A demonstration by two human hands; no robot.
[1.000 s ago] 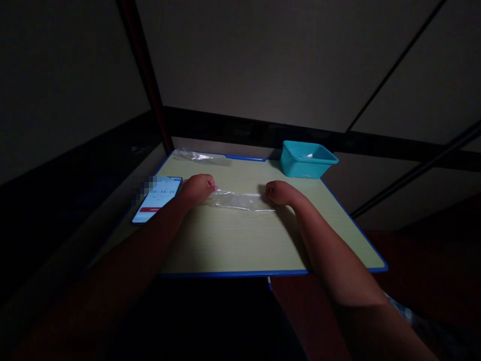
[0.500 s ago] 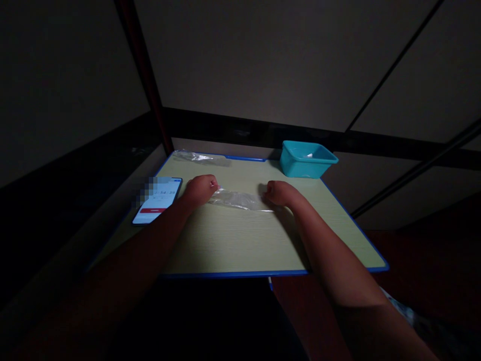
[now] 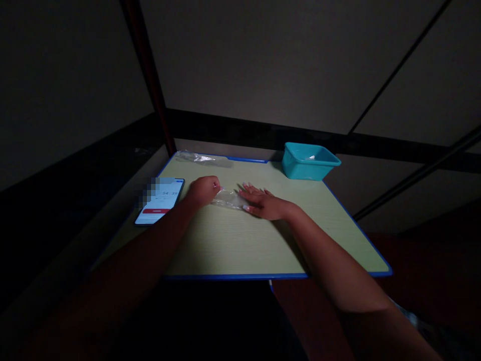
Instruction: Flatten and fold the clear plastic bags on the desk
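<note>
A clear plastic bag (image 3: 228, 199) lies flat across the middle of the small table (image 3: 233, 245). Its left end is pinched in my left hand (image 3: 205, 191), whose fingers are closed. My right hand (image 3: 263, 202) rests palm down over the right part of the bag, fingers stretched out and spread. That part of the bag is hidden under the palm.
A phone (image 3: 160, 201) with a lit timer screen lies at the table's left side. Another clear plastic bag (image 3: 205, 159) is along the back left edge. A turquoise basket (image 3: 310, 169) stands at the back right, with something pale inside. Panelled walls rise behind.
My right hand has opened from a fist and moved left, now lying flat on the bag. The left hand keeps its hold on the bag's left end.
</note>
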